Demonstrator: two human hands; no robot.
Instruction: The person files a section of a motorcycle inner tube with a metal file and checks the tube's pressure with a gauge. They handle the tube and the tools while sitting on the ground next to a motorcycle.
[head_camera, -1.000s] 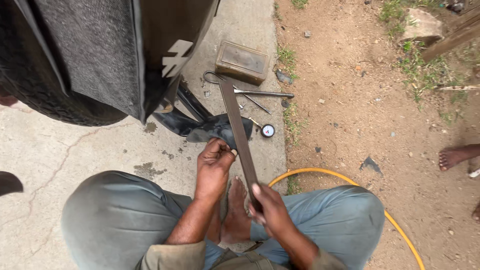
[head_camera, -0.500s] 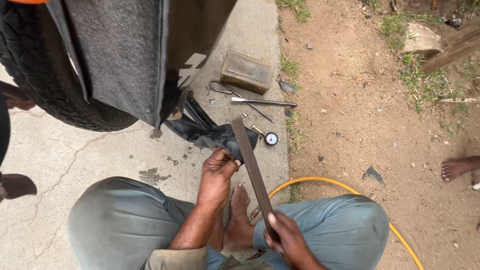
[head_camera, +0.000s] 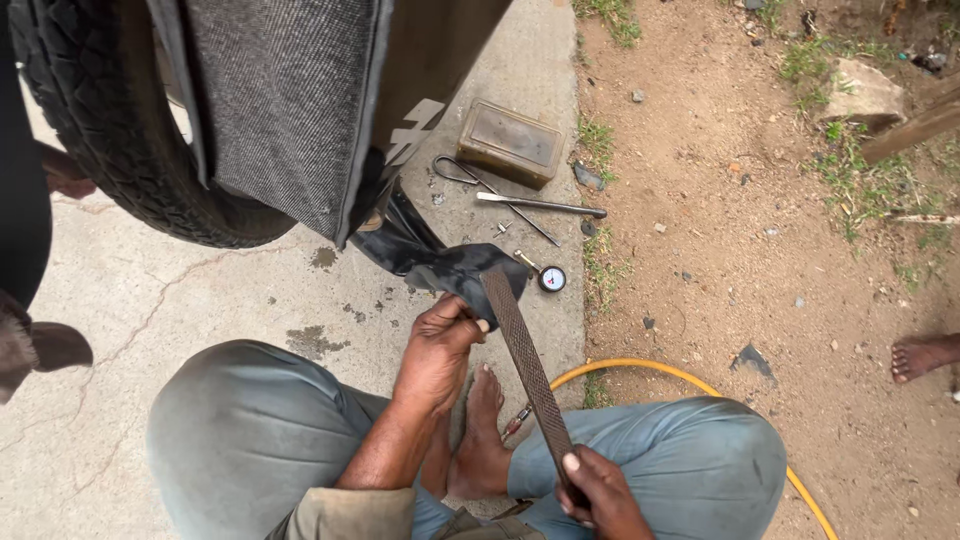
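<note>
We see a large black tyre (head_camera: 130, 150) standing on the concrete slab (head_camera: 200, 300), with a black inner tube (head_camera: 440, 262) trailing from it toward us. Our left hand (head_camera: 437, 350) is curled shut around the tube's folded end. Our right hand (head_camera: 598, 492) is closed on the lower end of a long flat rasp (head_camera: 525, 362), whose upper end lies on the tube. A small pressure gauge (head_camera: 550, 278) lies just beside the tube.

A long, flat metal file (head_camera: 528, 368) with a rough grey face runs slantwise from lower right to upper left — its far end rests on a black rubber inner tube (head_camera: 440, 262), which lies folded and limp on the concrete beside the tyre.
</note>
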